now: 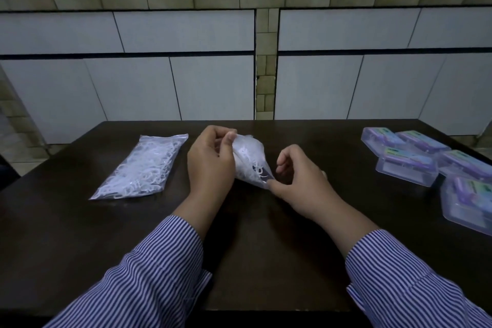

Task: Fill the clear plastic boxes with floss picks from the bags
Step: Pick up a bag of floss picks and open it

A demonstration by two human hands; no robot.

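Holding the small bag of floss picks above the bench centre, the left hand pinches its far end while the right hand pinches its near corner, probably to open it. Clear boxes wait closed, far right.

The scene is dim, with a cool, bluish cast and soft, even light whose source cannot be told. The dark table swallows detail, and only faint, diffuse shadows lie under the hands. No hard glare shows; the clear boxes at 3 o'clock carry only a pale sheen. Wide-angle distortion bends straight lines toward the frame's edges, strongest at 9 and 3 o'clock. The top strip at 12 o'clock looks soft and smeared.
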